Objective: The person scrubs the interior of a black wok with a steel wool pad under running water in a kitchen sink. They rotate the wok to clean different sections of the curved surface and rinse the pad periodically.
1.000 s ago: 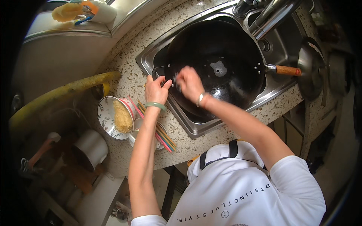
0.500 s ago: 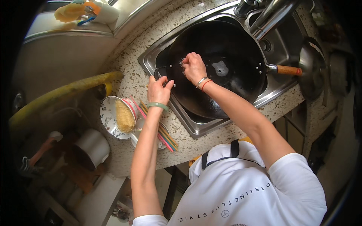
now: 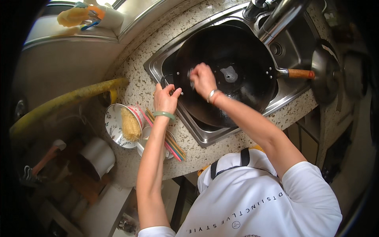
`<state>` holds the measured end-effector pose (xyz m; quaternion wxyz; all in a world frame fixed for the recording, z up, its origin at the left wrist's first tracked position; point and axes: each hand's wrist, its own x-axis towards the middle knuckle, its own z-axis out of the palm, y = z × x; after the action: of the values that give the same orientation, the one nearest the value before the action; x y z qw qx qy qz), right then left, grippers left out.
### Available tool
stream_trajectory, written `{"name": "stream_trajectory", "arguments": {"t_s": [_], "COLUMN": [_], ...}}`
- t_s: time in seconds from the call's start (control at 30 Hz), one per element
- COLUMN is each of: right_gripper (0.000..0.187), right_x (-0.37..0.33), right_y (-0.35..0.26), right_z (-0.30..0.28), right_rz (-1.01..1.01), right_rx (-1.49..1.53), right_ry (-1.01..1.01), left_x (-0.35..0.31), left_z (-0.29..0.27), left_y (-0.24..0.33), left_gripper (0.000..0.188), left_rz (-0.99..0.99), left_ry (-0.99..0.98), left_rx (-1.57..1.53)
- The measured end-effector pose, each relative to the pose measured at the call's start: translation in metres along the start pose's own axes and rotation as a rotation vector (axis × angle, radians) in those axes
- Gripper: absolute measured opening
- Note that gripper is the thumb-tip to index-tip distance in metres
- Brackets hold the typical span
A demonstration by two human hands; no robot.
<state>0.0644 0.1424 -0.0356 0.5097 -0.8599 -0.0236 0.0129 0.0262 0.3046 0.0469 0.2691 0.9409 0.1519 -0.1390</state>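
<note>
A large black wok (image 3: 233,59) with a wooden handle (image 3: 300,73) lies tilted in the steel sink (image 3: 205,134). My left hand (image 3: 166,98) grips the wok's near-left rim by its small loop handle. My right hand (image 3: 202,79) is inside the wok near the left side, fingers closed on a small grey scrubber that is mostly hidden. A little water pools at the wok's bottom (image 3: 229,74).
A patterned bowl (image 3: 114,126) with a yellow loofah stands on the speckled counter (image 3: 138,87) left of the sink, beside several coloured chopsticks (image 3: 173,147). The tap (image 3: 276,17) rises behind the wok. A pot lid (image 3: 325,75) leans at right. A yellow pipe (image 3: 67,100) runs at left.
My right hand has moved from the wok's left rim farther into the wok, rubbing its inner wall. My left hand has stayed on the rim.
</note>
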Motion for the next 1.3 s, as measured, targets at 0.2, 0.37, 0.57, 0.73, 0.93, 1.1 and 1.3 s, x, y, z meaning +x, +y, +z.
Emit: {"name": "stream_trajectory", "arguments": {"t_s": [0.2, 0.37, 0.57, 0.73, 0.93, 1.1, 1.3], "right_gripper": [0.01, 0.01, 0.021, 0.018, 0.014, 0.015, 0.013], "right_x": [-0.029, 0.024, -0.007, -0.034, -0.01, -0.004, -0.038], "right_y": [-0.019, 0.002, -0.004, -0.016, -0.017, -0.01, -0.023], "right_z": [-0.009, -0.004, -0.009, -0.025, -0.006, -0.005, -0.011], "right_rz": [-0.046, -0.016, -0.144, -0.204, -0.114, -0.085, -0.077], "right_rx": [0.099, 0.004, 0.032, -0.007, -0.027, -0.025, 0.051], "right_ry": [-0.161, 0.078, 0.14, -0.187, 0.029, -0.042, -0.147], "left_x": [-0.001, -0.002, 0.002, 0.0, -0.001, -0.002, -0.004], "left_z": [0.008, 0.001, 0.003, 0.01, 0.003, 0.003, 0.006], "left_y": [-0.001, 0.001, 0.007, -0.007, 0.006, 0.005, 0.001], "left_gripper": [0.035, 0.035, 0.035, 0.034, 0.032, 0.033, 0.035], "left_rz": [0.003, -0.024, -0.068, -0.008, -0.064, -0.083, -0.019], "left_ry": [0.015, 0.003, 0.002, 0.048, -0.024, -0.031, 0.024], "left_rx": [0.029, 0.026, 0.041, -0.008, 0.034, 0.014, 0.05]}}
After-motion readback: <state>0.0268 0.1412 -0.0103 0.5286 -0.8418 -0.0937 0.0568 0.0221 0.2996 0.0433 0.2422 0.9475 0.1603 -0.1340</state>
